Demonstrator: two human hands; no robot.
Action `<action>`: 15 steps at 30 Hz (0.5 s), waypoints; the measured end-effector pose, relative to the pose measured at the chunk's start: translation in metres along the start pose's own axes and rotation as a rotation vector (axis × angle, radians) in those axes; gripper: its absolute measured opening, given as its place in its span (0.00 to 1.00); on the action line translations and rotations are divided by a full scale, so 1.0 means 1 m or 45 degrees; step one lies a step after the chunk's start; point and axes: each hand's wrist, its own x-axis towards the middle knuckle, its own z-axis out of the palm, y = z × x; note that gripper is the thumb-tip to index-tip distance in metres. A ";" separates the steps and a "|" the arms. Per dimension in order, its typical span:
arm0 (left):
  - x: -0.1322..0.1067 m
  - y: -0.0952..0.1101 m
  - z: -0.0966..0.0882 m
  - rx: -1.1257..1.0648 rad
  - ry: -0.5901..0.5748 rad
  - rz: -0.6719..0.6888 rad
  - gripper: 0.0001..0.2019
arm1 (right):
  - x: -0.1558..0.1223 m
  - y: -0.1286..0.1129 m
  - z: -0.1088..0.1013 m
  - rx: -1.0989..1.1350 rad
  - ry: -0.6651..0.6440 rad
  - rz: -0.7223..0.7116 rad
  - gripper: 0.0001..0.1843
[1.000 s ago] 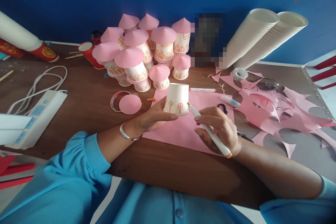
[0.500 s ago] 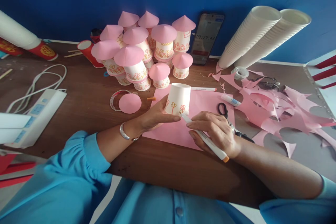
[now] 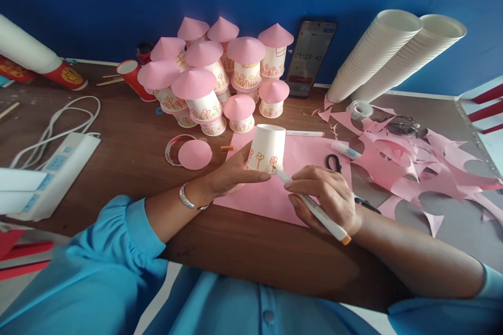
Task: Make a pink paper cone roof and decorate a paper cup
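Note:
A white paper cup (image 3: 268, 144) is held upside down in my left hand (image 3: 233, 170), its thumb along the lower edge and its other fingers hidden behind. Red and yellow-orange flowers are drawn around the lower part of the cup. My right hand (image 3: 326, 196) grips a white marker (image 3: 320, 217) with an orange end. The marker's tip meets the cup beside a red flower near the bottom edge. Under both hands lies a pink paper sheet (image 3: 275, 201). Black-handled scissors (image 3: 334, 163) are partly covered by my right hand.
Several cup houses with pink cone roofs (image 3: 194, 84) stand behind. A phone (image 3: 311, 57) leans on the blue wall beside stacked white cups (image 3: 373, 55). Pink scraps (image 3: 408, 162) and a glue stick (image 3: 346, 149) lie right; a power strip (image 3: 58, 175) lies left.
My right hand has shifted slightly right with the marker, its tip moving a little along the cup's lower edge. My left hand and the cup stay in place.

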 end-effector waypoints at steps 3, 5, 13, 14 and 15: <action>0.000 0.000 -0.001 -0.020 0.000 0.005 0.29 | -0.005 0.003 -0.001 0.009 0.029 -0.021 0.13; 0.000 0.000 -0.001 -0.036 -0.005 0.004 0.29 | -0.009 0.006 -0.001 -0.042 0.058 -0.011 0.13; 0.001 -0.002 -0.003 -0.126 -0.104 0.086 0.25 | -0.010 0.020 0.004 -0.069 0.190 0.316 0.23; 0.000 -0.002 -0.002 -0.136 -0.117 0.084 0.24 | -0.010 0.021 0.005 -0.081 0.173 0.315 0.27; 0.000 -0.002 -0.002 -0.138 -0.129 0.079 0.24 | -0.009 0.022 0.006 -0.090 0.148 0.306 0.31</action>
